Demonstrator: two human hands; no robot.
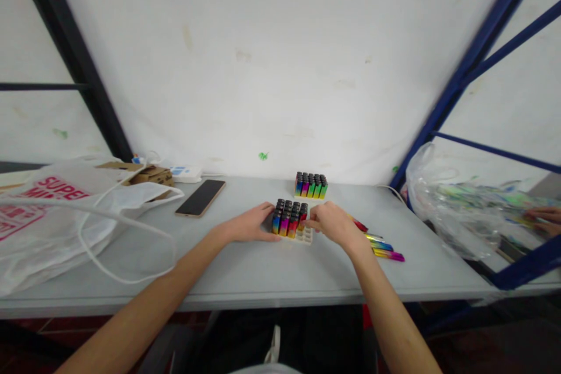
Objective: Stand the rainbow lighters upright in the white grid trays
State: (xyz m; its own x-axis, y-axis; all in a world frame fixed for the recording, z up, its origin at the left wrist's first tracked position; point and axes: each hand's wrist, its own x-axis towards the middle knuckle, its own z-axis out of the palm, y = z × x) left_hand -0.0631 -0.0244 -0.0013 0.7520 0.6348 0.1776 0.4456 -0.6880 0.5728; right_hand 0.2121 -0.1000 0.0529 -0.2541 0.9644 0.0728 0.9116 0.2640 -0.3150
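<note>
Resting flat and open-fingered, the left hand [249, 227] touches the near tray [302, 236] of rainbow lighters [288, 219] at table centre. The right hand [333, 223] pinches one lighter at the tray's right side. Loose lighters [383, 248] lie right; a second filled tray [311, 186] stands farther back.

A small packing workshop is suggested: a plain grey worktable [245, 269] is set between metal rack frames [477, 52], with trays of lighters [311, 186] and plastic bags [48, 216] laid out.

Both bare forearms outstretched, left grip [251, 225] flat and palm-down, right grip [332, 223] curled, fingertips pinched.
</note>
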